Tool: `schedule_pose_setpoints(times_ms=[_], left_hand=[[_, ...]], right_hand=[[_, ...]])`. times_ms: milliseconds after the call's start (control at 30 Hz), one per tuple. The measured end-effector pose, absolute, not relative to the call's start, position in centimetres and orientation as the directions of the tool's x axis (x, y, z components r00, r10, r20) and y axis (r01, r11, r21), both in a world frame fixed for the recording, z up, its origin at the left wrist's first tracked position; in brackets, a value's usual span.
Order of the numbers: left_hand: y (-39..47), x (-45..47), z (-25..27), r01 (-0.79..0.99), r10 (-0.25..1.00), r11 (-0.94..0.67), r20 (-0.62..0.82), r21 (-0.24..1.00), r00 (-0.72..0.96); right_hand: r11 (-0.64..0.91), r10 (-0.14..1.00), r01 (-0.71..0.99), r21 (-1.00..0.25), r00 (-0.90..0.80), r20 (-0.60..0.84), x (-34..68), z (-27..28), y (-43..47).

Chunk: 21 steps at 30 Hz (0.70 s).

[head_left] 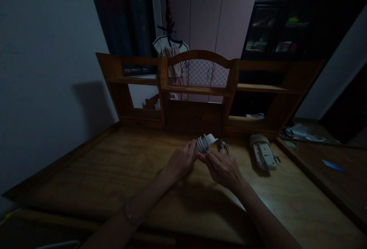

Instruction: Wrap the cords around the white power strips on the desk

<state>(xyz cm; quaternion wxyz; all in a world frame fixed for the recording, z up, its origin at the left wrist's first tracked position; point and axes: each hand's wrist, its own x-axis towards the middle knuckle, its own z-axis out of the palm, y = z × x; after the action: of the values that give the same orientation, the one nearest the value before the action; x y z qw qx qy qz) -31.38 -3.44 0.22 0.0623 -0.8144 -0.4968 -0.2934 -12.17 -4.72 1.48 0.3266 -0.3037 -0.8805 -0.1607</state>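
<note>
L hand (pixel 182 159): closed round near end of strip (pixel 211 139), wound cord (pixel 202 144) just past fingers.
R hand (pixel 225 166): fingers curled in, pinching cord by L hand.
Strip: in L hand, above mid-desk, far end poking beyond coils.
Plug (pixel 221 145): just past R hand.
Room: desk (pixel 114 168) runs wide to L wall (pixel 57 69); shelf (pixel 197 89) at back; 2nd strip (pixel 262 155) nr R edge.

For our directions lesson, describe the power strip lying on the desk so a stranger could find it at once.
Find the wooden shelf unit at the back of the desk. In front of its right section lies a white power strip, cord wound around its far end. Unlike the white, cord-wrapped object in the left hand, it lies on the desk.
</note>
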Motion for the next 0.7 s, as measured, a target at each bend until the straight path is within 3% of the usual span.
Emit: schedule_pose_setpoints(times_ms=[300, 500, 600, 700], left_hand=[[-4.8, -30.3, 1.0, 0.769, 0.726, -0.624, 0.463, 0.136, 0.508], [-4.7, -29.3, -0.4, 0.723, 0.674, -0.69, 0.397, 0.039, 0.622], [-4.6, -29.1, -1.1, 0.72, 0.66, -0.693, 0.371, -0.035, 0.653], [-4.6, -29.1, -1.1, 0.68, 0.61, -0.722, 0.343, -0.132, 0.714]], right_hand=[[0.805, 0.371, 0.591, 0.044, -0.56, 0.74, -11.2, 2.1, -5.3], [0.869, 0.406, 0.495, -0.022, -0.686, 0.604, -11.7, 3.4, -5.9], [0.849, 0.459, 0.525, -0.053, -0.685, 0.566, -11.3, 3.7, -5.5], [0.787, 0.57, 0.591, -0.178, -0.583, 0.579, -9.9, 3.9, -4.6]])
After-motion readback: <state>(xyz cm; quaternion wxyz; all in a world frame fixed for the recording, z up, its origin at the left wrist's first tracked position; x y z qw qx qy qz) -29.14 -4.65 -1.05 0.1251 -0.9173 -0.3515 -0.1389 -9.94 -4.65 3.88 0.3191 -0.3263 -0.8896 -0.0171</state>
